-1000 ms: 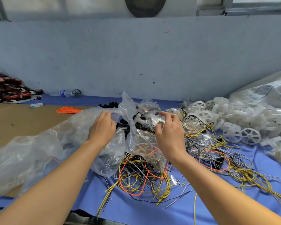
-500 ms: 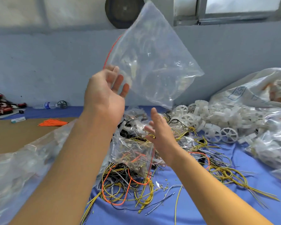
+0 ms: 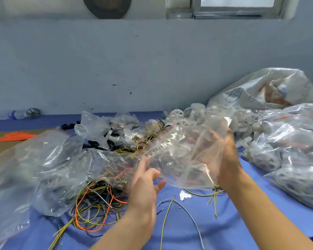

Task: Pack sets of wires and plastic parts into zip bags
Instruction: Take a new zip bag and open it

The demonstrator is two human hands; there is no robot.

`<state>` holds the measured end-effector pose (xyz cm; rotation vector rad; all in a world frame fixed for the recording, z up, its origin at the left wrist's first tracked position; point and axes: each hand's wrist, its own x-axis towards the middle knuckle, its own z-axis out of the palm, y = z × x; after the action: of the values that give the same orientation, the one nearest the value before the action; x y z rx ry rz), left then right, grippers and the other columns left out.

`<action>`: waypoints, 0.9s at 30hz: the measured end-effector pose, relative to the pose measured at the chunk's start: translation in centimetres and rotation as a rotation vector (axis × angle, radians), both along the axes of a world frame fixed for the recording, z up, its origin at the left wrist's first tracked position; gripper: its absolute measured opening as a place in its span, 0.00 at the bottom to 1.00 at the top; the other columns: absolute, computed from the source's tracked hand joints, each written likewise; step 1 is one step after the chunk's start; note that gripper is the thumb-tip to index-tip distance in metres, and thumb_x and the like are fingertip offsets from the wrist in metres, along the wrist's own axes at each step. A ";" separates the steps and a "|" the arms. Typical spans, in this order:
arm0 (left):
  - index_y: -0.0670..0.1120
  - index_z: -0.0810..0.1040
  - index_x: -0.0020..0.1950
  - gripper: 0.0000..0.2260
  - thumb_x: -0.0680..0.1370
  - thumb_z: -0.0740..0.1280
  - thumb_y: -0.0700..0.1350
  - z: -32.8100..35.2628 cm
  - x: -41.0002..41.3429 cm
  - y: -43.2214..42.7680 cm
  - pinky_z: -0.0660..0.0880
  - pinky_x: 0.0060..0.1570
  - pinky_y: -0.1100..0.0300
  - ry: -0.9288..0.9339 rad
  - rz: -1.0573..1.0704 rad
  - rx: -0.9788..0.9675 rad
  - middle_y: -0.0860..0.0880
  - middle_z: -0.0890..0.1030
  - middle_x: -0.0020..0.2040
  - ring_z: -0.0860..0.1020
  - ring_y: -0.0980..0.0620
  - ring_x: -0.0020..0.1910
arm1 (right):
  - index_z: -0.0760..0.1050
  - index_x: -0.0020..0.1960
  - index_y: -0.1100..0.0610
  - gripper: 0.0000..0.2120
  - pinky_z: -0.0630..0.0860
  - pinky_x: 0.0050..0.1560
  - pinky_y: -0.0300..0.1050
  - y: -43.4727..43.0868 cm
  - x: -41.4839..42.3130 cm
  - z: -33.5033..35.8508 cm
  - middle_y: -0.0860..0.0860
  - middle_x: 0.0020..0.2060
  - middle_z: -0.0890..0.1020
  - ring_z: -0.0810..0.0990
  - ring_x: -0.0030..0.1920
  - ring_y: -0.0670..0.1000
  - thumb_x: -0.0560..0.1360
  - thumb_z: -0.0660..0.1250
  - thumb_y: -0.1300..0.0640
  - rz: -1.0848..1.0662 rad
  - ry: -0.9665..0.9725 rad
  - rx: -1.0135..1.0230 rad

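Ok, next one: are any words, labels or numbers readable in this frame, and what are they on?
"52": only a rough reading, blurred and turned sideways, in a blue printed box on the large white sack. The fainter print beside it is unreadable.
On the water bottle: a blue label, too small and blurred to read.
On the zip bag held up in front: only a red seal line, no text visible.

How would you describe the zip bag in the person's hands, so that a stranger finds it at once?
On the blue cloth below the grey wall, look for the two hands near the middle. The zip bag is held between the left hand and the right hand. Unlike the stuffed bags around it, it hangs above the cloth and seems empty.
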<state>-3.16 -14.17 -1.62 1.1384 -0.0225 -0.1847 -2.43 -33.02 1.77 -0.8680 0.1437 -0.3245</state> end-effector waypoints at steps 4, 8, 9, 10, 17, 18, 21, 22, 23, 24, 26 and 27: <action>0.56 0.64 0.76 0.30 0.78 0.58 0.32 -2.6 -0.6 -1.4 0.77 0.47 0.58 0.032 0.000 0.085 0.65 0.76 0.58 0.79 0.55 0.58 | 0.73 0.59 0.56 0.28 0.78 0.50 0.58 -2.3 -0.3 -1.2 0.58 0.55 0.82 0.83 0.49 0.60 0.77 0.55 0.33 0.011 0.192 -0.006; 0.59 0.58 0.77 0.32 0.78 0.58 0.33 -3.6 0.0 -1.9 0.76 0.52 0.57 0.061 0.042 0.103 0.64 0.72 0.66 0.81 0.69 0.44 | 0.71 0.64 0.55 0.31 0.76 0.53 0.59 -3.2 -0.5 -3.1 0.58 0.57 0.81 0.83 0.53 0.60 0.77 0.54 0.31 -0.073 0.353 -0.033; 0.58 0.57 0.78 0.33 0.78 0.58 0.33 -3.6 0.2 -1.9 0.76 0.53 0.57 0.070 0.061 0.096 0.61 0.68 0.70 0.80 0.70 0.44 | 0.71 0.65 0.55 0.30 0.77 0.50 0.59 -3.2 -0.6 -3.7 0.58 0.56 0.81 0.83 0.52 0.60 0.78 0.54 0.32 -0.086 0.381 -0.013; 0.58 0.56 0.79 0.34 0.78 0.58 0.33 -3.5 0.5 -1.8 0.76 0.54 0.58 0.080 0.080 0.077 0.58 0.65 0.73 0.79 0.70 0.47 | 0.70 0.65 0.56 0.30 0.77 0.48 0.58 -3.1 -0.7 -4.2 0.59 0.56 0.80 0.82 0.51 0.60 0.78 0.54 0.33 -0.090 0.404 0.008; 0.58 0.55 0.79 0.34 0.78 0.56 0.32 -4.2 0.9 -1.6 0.79 0.49 0.60 0.067 0.118 -0.005 0.55 0.65 0.73 0.82 0.64 0.47 | 0.71 0.63 0.62 0.16 0.81 0.47 0.47 0.3 -1.1 -6.7 0.63 0.56 0.77 0.79 0.51 0.57 0.78 0.68 0.58 -0.167 0.551 -0.137; 0.57 0.56 0.79 0.33 0.78 0.56 0.31 -4.4 0.9 -1.5 0.80 0.43 0.63 0.073 0.119 -0.025 0.56 0.66 0.71 0.83 0.64 0.45 | 0.70 0.66 0.64 0.19 0.81 0.44 0.43 0.6 -1.3 -7.4 0.61 0.53 0.79 0.80 0.48 0.56 0.77 0.68 0.63 -0.181 0.546 -0.160; 0.56 0.59 0.78 0.31 0.79 0.57 0.33 -5.0 1.1 -1.1 0.80 0.51 0.60 0.045 0.124 -0.041 0.59 0.69 0.69 0.81 0.60 0.55 | 0.75 0.59 0.65 0.13 0.79 0.32 0.36 0.6 -2.1 -8.0 0.56 0.42 0.83 0.81 0.36 0.50 0.76 0.63 0.73 -0.148 0.471 -0.251; 0.56 0.61 0.77 0.29 0.79 0.58 0.35 -5.1 1.2 -0.9 0.78 0.56 0.56 0.027 0.124 -0.006 0.59 0.71 0.68 0.78 0.58 0.60 | 0.78 0.55 0.63 0.11 0.79 0.30 0.37 0.1 -2.1 -7.7 0.53 0.41 0.83 0.81 0.34 0.47 0.77 0.63 0.73 -0.155 0.449 -0.335; 0.57 0.63 0.76 0.26 0.80 0.59 0.37 -5.1 1.5 -0.7 0.76 0.58 0.54 0.009 0.134 0.044 0.58 0.73 0.67 0.77 0.56 0.62 | 0.79 0.52 0.60 0.11 0.78 0.28 0.37 -0.6 -2.1 -7.3 0.51 0.40 0.84 0.81 0.32 0.45 0.78 0.62 0.71 -0.178 0.419 -0.449; 0.57 0.65 0.74 0.24 0.80 0.59 0.39 -5.1 1.8 -0.5 0.76 0.57 0.54 -0.015 0.156 0.096 0.57 0.75 0.65 0.77 0.56 0.61 | 0.80 0.51 0.59 0.11 0.76 0.27 0.37 -1.4 -2.0 -6.8 0.50 0.40 0.84 0.80 0.31 0.44 0.79 0.62 0.70 -0.202 0.384 -0.564; 0.57 0.67 0.71 0.20 0.81 0.59 0.40 -4.9 2.9 0.1 0.75 0.57 0.54 -0.094 0.212 0.206 0.55 0.76 0.61 0.78 0.55 0.57 | 0.81 0.51 0.57 0.15 0.74 0.28 0.40 -3.3 -2.0 -5.9 0.50 0.40 0.84 0.80 0.32 0.46 0.79 0.59 0.71 -0.194 0.317 -0.782; 0.57 0.68 0.70 0.19 0.81 0.59 0.40 -4.7 3.6 0.4 0.75 0.60 0.52 -0.139 0.221 0.271 0.54 0.75 0.61 0.77 0.53 0.59 | 0.81 0.50 0.56 0.19 0.74 0.30 0.41 -4.3 -2.1 -5.5 0.51 0.41 0.84 0.80 0.33 0.48 0.78 0.57 0.73 -0.162 0.290 -0.889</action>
<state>0.43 -13.82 -6.31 1.4128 0.0057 0.0911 -4.48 -37.31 -3.75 -1.7916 0.3532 -0.4179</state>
